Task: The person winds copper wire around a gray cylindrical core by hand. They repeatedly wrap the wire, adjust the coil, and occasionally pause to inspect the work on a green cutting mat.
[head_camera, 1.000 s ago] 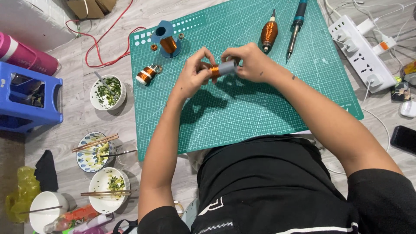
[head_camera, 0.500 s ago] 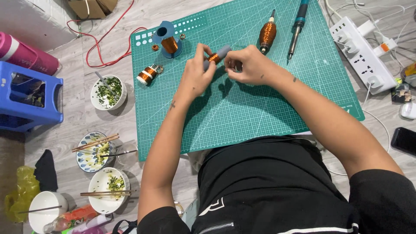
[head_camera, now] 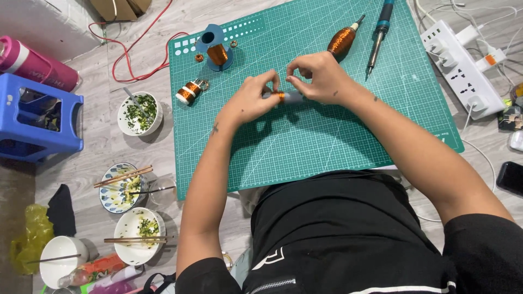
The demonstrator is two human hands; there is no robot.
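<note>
My hands have slid down from the mat's top toward its middle, left hand (head_camera: 251,99) and right hand (head_camera: 320,76) fingers pinched shut on the small copper-wound coil (head_camera: 284,97) above the green cutting mat (head_camera: 327,136), steadying it from both ends.

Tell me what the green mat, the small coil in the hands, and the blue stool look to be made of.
Green mat: looks like matte rubbery vinyl, flat with a printed white grid.
Small coil, held between left hand and right hand: shiny orange-brown winding, probably enamelled copper wire, on a pale grey core, likely plastic.
Blue stool: smooth, evenly coloured, moulded shape with cut-outs, apparently plastic.
</note>
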